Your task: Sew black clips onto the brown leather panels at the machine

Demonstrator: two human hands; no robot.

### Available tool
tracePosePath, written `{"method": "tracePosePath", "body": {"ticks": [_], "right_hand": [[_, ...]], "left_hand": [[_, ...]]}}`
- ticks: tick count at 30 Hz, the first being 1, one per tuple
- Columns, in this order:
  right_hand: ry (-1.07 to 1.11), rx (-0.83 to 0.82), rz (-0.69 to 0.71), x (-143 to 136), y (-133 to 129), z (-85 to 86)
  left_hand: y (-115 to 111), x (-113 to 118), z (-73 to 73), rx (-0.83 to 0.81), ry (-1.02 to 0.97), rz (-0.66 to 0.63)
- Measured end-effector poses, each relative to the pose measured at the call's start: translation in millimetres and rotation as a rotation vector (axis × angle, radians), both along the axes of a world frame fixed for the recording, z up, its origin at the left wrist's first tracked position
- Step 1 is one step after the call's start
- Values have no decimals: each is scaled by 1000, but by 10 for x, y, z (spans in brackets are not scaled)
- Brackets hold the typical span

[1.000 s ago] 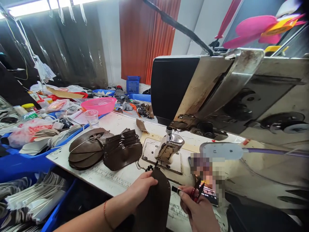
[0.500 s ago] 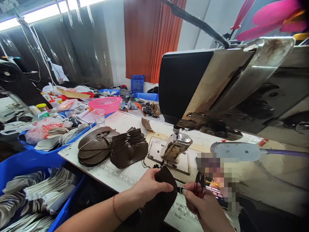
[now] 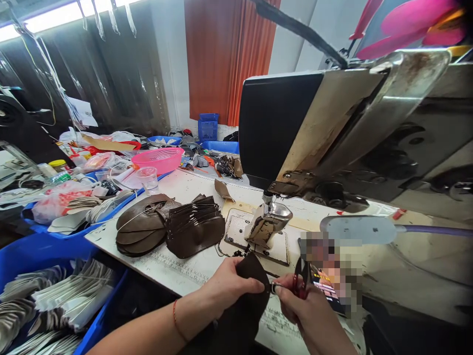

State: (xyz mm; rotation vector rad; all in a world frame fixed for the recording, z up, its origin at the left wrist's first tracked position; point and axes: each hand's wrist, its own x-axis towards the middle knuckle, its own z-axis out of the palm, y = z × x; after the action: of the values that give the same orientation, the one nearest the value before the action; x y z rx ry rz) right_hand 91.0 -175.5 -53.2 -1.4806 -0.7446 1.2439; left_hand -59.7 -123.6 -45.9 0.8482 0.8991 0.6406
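My left hand [image 3: 231, 283] pinches a dark brown leather piece [image 3: 244, 315], thumb on top, just in front of the sewing machine's needle area [image 3: 266, 222]. At the right edge of that piece, my right hand [image 3: 301, 301] holds red-handled scissors [image 3: 302, 278] with the dark blades pointing up, and its thumb and forefinger are closed at a small metal-and-black item [image 3: 274, 287] touching the leather. To the left on the white table [image 3: 177, 185] lie a fanned stack of rounded brown pieces [image 3: 142, 229] and a stack of folded brown pieces [image 3: 195, 229].
The machine head [image 3: 281, 128] overhangs the right side. A phone [image 3: 327, 286], partly blurred out, lies beside my right hand. Blue bins [image 3: 107, 315] with pale pieces stand at the left. Behind are a pink basket [image 3: 158, 160] and a clear cup [image 3: 148, 178].
The whole view has shifted slightly. My right hand and the small item have moved a little left against the leather's edge. Both hands keep their hold.
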Motion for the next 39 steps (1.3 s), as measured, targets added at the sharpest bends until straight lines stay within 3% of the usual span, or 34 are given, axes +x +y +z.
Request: {"method": "tracePosePath", "body": {"ticks": [12,27,31,35,39], "right_hand": [[52,4,4,-38,27,26],[45,29,51,18,142,-118],[-254,239,19,24,191,-55],[-699,684,257,108,318,45],[-1141,1076,317,260,570,105]], "left_hand": [[21,-1,16,40,-42,-14],[102,51,89,73,22,41],[199,24,128,98,97,78],[366,-44,241,174,104,50],[602,-65,396,221,81,-5]]}}
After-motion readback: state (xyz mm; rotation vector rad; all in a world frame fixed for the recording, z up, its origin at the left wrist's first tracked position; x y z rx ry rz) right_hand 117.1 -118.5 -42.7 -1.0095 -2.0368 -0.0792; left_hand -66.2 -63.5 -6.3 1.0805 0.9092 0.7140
